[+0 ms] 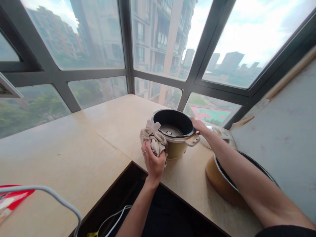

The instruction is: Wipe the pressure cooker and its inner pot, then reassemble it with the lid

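A rice cooker body (176, 149) with a pale gold side and a dark inside stands upright on the wooden counter. At its bottom a small round metal piece shows. My left hand (154, 161), with a ring on one finger, is closed round a crumpled beige cloth (153, 136). The cloth touches the cooker's near left rim. My right hand (198, 125) grips the right edge of the cooker, its fingertips partly hidden behind the rim. Under my right forearm sits a golden-brown pot (214, 177) with a dark inside, partly covered by the arm.
Behind my right wrist lies a white appliance part (222, 133), partly hidden. A grey cable (56, 194) and a red-and-white packet (14, 200) are at the lower left. The light wooden counter (74, 148) has a dark cut-out at its front. Windows and a wall enclose the corner.
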A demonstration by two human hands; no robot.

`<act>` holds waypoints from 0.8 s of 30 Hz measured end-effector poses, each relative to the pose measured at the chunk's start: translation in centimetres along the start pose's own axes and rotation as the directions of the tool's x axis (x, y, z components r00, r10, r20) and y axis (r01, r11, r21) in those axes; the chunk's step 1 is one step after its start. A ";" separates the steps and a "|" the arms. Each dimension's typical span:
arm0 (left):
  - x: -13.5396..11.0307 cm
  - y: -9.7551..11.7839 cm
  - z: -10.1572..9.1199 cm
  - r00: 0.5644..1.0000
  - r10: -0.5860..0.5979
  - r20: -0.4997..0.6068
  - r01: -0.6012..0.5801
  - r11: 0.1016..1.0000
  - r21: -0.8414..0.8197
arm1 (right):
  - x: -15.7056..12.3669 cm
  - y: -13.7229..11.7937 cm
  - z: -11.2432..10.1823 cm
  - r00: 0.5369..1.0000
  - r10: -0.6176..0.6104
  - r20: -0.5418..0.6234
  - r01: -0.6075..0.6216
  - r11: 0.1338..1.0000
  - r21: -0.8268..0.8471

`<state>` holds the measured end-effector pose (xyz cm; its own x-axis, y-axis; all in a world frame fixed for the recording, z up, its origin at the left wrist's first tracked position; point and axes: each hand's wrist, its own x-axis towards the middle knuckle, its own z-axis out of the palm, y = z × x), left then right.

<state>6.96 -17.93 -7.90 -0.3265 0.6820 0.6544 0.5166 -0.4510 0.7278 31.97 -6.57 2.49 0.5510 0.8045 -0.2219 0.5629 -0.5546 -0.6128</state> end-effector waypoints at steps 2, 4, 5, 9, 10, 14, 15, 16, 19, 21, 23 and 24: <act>1.0 -0.5 0.5 1.000 -0.007 -0.019 0.007 1.000 0.001 | -1.1 1.0 -0.7 1.000 0.013 0.025 -0.015 0.996 0.086; 1.9 -1.0 1.0 0.999 -0.031 -0.040 0.031 1.000 0.005 | -2.3 1.9 -1.3 0.998 0.009 0.058 -0.019 0.984 0.178; 2.3 -1.1 1.2 0.998 -0.044 -0.054 0.044 0.999 0.010 | -2.8 2.3 -1.6 0.997 0.006 0.075 -0.022 0.975 0.221; 3.6 -1.5 1.9 0.987 -0.077 -0.139 0.082 0.996 0.033 | -4.6 3.3 -2.3 0.992 0.029 0.119 -0.068 0.938 0.341; 3.9 -1.5 2.0 0.983 -0.084 -0.166 0.091 0.995 0.038 | -4.9 3.4 -2.4 0.991 0.042 0.128 -0.085 0.930 0.357; 5.7 -1.9 2.2 0.957 -0.118 -0.264 0.132 0.991 0.034 | -6.7 3.8 -2.5 0.976 0.062 0.210 -0.146 0.900 0.412; 6.2 -2.2 2.3 0.951 -0.130 -0.282 0.144 0.989 0.030 | -7.3 3.9 -2.5 0.969 0.059 0.240 -0.160 0.890 0.427; 6.8 -2.5 2.3 0.945 -0.141 -0.295 0.156 0.987 0.026 | -7.9 4.1 -2.4 0.961 0.052 0.273 -0.175 0.877 0.447; 8.5 -3.8 2.2 0.932 -0.177 -0.315 0.195 0.980 0.027 | -10.0 4.7 -1.7 0.931 -0.011 0.364 -0.203 0.815 0.543; 9.5 -4.8 2.1 0.925 -0.208 -0.317 0.228 0.973 0.028 | -11.3 5.2 -1.0 0.908 -0.070 0.413 -0.225 0.749 0.623; 10.5 -5.7 2.1 0.920 -0.243 -0.308 0.264 0.964 0.028 | -12.6 5.7 0.0 0.895 -0.112 0.431 -0.253 0.669 0.699; 11.0 -6.2 2.2 0.918 -0.259 -0.301 0.280 0.960 0.028 | -13.3 5.8 0.5 0.892 -0.125 0.434 -0.268 0.626 0.732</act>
<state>1.88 -6.36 -5.67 -0.6721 0.5692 0.4736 0.4263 -0.2256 0.8760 27.60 -20.34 1.46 0.1543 0.8793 -0.4506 -0.2465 -0.4074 -0.8794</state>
